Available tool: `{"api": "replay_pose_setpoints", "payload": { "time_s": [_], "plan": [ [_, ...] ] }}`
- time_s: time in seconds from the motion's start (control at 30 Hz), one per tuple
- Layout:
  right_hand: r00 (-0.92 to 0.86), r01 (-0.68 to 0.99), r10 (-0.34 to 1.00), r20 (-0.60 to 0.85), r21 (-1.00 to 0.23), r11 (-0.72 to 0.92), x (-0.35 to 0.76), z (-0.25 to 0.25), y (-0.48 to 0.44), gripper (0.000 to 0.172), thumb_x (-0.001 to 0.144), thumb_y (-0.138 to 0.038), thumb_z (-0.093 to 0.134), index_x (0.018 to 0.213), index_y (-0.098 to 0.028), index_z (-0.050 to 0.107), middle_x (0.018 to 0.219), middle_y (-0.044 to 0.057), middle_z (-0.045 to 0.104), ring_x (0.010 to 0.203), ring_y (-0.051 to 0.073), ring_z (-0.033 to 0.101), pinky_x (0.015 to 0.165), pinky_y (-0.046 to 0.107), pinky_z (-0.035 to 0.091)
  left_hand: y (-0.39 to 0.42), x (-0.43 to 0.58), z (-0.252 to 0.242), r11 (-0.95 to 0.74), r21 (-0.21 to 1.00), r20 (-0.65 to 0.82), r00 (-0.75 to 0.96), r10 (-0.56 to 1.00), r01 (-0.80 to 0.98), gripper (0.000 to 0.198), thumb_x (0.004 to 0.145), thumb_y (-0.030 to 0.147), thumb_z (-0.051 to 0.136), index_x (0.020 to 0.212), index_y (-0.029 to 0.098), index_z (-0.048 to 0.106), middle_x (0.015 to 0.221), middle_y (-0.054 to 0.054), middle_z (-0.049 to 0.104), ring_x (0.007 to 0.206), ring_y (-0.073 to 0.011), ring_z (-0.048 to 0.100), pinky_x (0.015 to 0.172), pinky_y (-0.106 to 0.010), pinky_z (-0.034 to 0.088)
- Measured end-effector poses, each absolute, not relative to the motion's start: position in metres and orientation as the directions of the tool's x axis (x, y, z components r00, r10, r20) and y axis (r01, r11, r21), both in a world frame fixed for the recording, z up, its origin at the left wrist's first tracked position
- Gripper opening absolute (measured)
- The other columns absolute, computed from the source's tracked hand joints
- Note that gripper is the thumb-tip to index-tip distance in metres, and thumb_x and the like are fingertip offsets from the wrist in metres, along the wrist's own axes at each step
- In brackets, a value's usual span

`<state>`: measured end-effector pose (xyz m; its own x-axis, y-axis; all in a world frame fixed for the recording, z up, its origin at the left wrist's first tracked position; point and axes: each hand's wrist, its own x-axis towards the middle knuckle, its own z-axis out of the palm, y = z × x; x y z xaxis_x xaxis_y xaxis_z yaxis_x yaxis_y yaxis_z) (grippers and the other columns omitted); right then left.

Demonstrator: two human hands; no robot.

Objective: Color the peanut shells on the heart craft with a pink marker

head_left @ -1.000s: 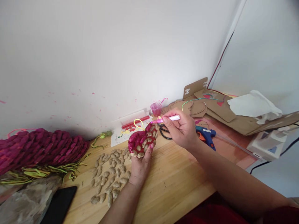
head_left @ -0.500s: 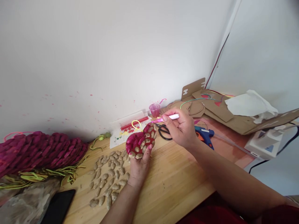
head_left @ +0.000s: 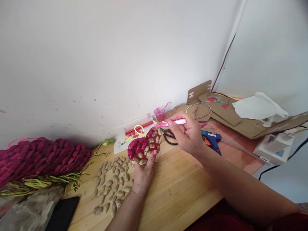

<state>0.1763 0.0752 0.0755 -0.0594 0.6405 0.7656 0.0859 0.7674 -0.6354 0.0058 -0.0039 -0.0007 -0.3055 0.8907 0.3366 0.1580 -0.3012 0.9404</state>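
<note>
In my left hand (head_left: 143,173) is a heart-shaped peanut ornament (head_left: 147,146), held up over the wooden table with the thumb on its front. Peanuts in their shells cover its red face; those at the upper left are painted magenta, the others are bare tan. A yellow loop of cord (head_left: 139,130) rises from its top notch. My right hand (head_left: 189,134) pinches a paintbrush (head_left: 176,122) with a white handle and a pink-stained end. The brush tip meets the ornament's upper right edge, or lies very near it; I cannot tell which.
Loose peanuts (head_left: 115,183) lie at centre left. Stacked magenta ornaments (head_left: 45,158) and a black phone (head_left: 62,211) are further left. Behind are a pink paint cup (head_left: 159,114) and scissors (head_left: 169,137). A blue glue gun (head_left: 213,139) and cardboard (head_left: 221,112) are at right.
The ornament has tilted slightly and shifted a little left in view. The brush stays by its upper right edge. The camera view has shifted slightly.
</note>
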Motion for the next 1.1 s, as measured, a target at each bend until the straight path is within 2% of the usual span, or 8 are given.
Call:
{"api": "replay_pose_setpoints", "payload": {
  "time_s": [0.17, 0.3, 0.43, 0.6, 0.73, 0.93, 1.1],
  "plan": [
    [-0.071, 0.069, 0.656, 0.751, -0.652, 0.755, 0.176, 0.076, 0.076, 0.009, 0.101, -0.029, 0.064, 0.095, -0.023, 0.064, 0.081, 0.001, 0.067, 0.071, 0.015, 0.061, 0.066, 0.031, 0.046, -0.004, 0.005, -0.001, -0.323, 0.927, 0.369, -0.313, 0.875, 0.191, 0.037, 0.093, 0.045, 0.074, 0.120, 0.021, 0.076, 0.124, -0.012, 0.080, 0.120, -0.0259, 0.074, 0.118, -0.042, 0.048],
    [-0.032, 0.085, 0.648, 0.761, -0.644, 0.760, 0.177, 0.076, 0.075, 0.009, 0.102, -0.029, 0.062, 0.095, -0.023, 0.063, 0.081, 0.000, 0.067, 0.071, 0.015, 0.061, 0.066, 0.030, 0.046, -0.005, 0.001, -0.005, -0.316, 0.911, 0.389, -0.299, 0.872, 0.265, 0.031, 0.093, 0.043, 0.074, 0.117, 0.024, 0.078, 0.124, -0.009, 0.079, 0.126, -0.0251, 0.071, 0.125, -0.041, 0.040],
    [-0.077, 0.066, 0.657, 0.750, -0.654, 0.754, 0.177, 0.075, 0.075, 0.010, 0.101, -0.032, 0.065, 0.096, -0.023, 0.064, 0.081, 0.001, 0.067, 0.072, 0.016, 0.061, 0.066, 0.031, 0.046, -0.004, -0.001, -0.012, -0.296, 0.920, 0.370, -0.321, 0.872, 0.257, 0.030, 0.094, 0.043, 0.073, 0.118, 0.026, 0.077, 0.125, -0.009, 0.078, 0.130, -0.0253, 0.068, 0.128, -0.043, 0.035],
    [-0.041, 0.086, 0.647, 0.761, -0.642, 0.762, 0.177, 0.075, 0.075, 0.009, 0.102, -0.029, 0.063, 0.095, -0.023, 0.063, 0.082, 0.001, 0.068, 0.072, 0.016, 0.061, 0.068, 0.031, 0.047, -0.002, 0.000, -0.015, -0.288, 0.942, 0.331, -0.342, 0.879, 0.172, 0.037, 0.093, 0.045, 0.074, 0.124, 0.024, 0.074, 0.132, -0.011, 0.075, 0.133, -0.0268, 0.066, 0.127, -0.046, 0.037],
    [-0.108, 0.050, 0.668, 0.736, -0.667, 0.743, 0.176, 0.076, 0.073, 0.012, 0.101, -0.035, 0.065, 0.095, -0.024, 0.065, 0.082, 0.002, 0.069, 0.072, 0.016, 0.062, 0.067, 0.032, 0.048, -0.004, 0.001, -0.010, -0.285, 0.941, 0.332, -0.329, 0.884, 0.184, 0.040, 0.092, 0.046, 0.074, 0.126, 0.023, 0.074, 0.133, -0.012, 0.074, 0.135, -0.0283, 0.064, 0.126, -0.049, 0.037],
    [-0.081, 0.089, 0.680, 0.729, -0.674, 0.733, 0.176, 0.074, 0.076, 0.013, 0.100, -0.036, 0.067, 0.095, -0.024, 0.065, 0.084, 0.003, 0.071, 0.077, 0.018, 0.065, 0.066, 0.031, 0.050, -0.007, 0.001, -0.008, -0.229, 0.958, 0.278, -0.367, 0.888, 0.171, 0.042, 0.090, 0.052, 0.075, 0.120, 0.023, 0.074, 0.116, -0.010, 0.079, 0.128, -0.0289, 0.067, 0.121, -0.049, 0.044],
    [-0.143, 0.082, 0.640, 0.755, -0.635, 0.768, 0.174, 0.074, 0.074, 0.008, 0.100, -0.030, 0.066, 0.097, -0.023, 0.066, 0.083, 0.002, 0.072, 0.072, 0.016, 0.065, 0.065, 0.030, 0.049, -0.007, 0.000, -0.011, -0.235, 0.961, 0.273, -0.365, 0.890, 0.146, 0.044, 0.091, 0.049, 0.076, 0.126, 0.022, 0.072, 0.130, -0.012, 0.075, 0.133, -0.0289, 0.065, 0.123, -0.049, 0.040]
  ]
}}
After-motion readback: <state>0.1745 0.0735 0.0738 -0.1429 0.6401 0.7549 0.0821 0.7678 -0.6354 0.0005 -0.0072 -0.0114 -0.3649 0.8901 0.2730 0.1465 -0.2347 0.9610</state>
